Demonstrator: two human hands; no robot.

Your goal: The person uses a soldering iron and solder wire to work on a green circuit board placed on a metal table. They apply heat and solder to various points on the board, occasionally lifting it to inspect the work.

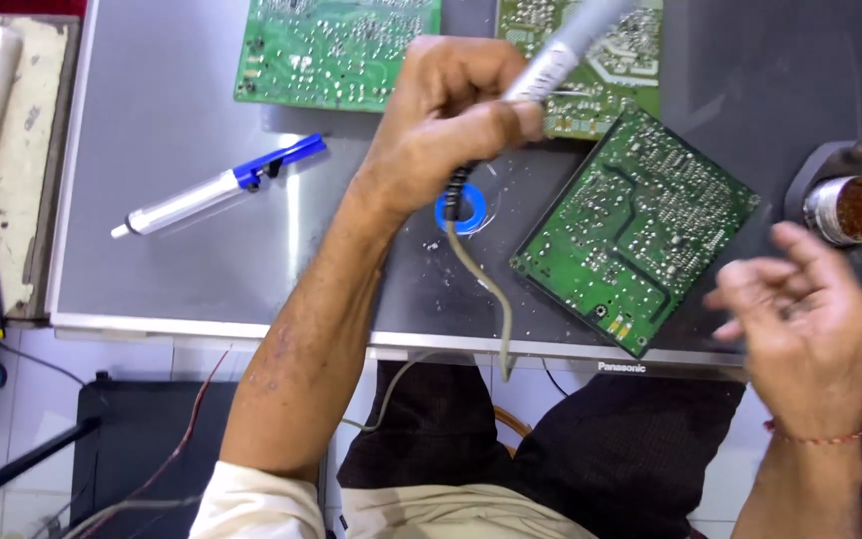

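While upright — brown-filled tin (846, 209)

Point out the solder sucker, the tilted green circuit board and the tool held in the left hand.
Solder sucker (214, 187): head view, on its silver barrel.
Tilted green circuit board (641, 228): head view, middle of its soldered face.
Soldering iron (563, 50): head view, on the grey handle above the left hand (441, 125).

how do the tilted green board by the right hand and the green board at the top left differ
The tilted circuit board lies fully in view, turned diamond-wise; the top-left circuit board sits nearly square to the grey surface and is cut off by the picture's top edge. The tilted one lies next to the empty right hand; the top-left one lies beyond the left hand, which grips a grey tool handle. Both are green, solder side up.
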